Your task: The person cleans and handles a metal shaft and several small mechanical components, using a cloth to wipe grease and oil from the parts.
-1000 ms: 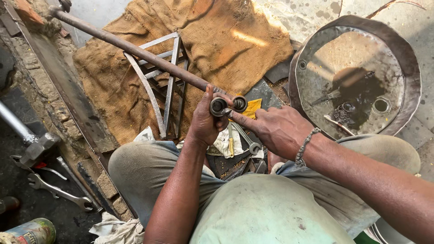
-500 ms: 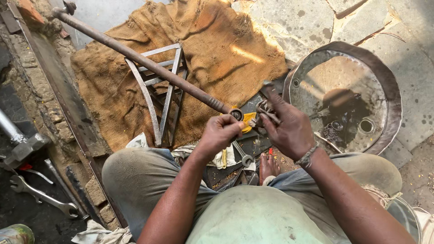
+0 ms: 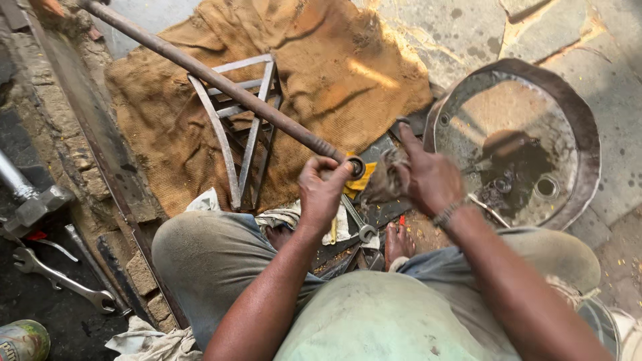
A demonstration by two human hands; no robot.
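Near frame centre, left hand (image 3: 322, 189) clamps the long rusty steel rod's ringed end (image 3: 356, 166); right hand (image 3: 428, 175) pinches a blurred grey part (image 3: 386, 179): keep the rod steady.

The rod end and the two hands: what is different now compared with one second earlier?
The right hand has let go of the rod's ring end, moved right toward the metal basin, and now holds a grey, blurred rag-like thing. The left hand slid slightly but keeps its grip just behind the ring end. The long rod, burlap and spanners stayed put.

bare forearms, beaded bracelet (image 3: 449, 210), grey trousers (image 3: 207, 261)
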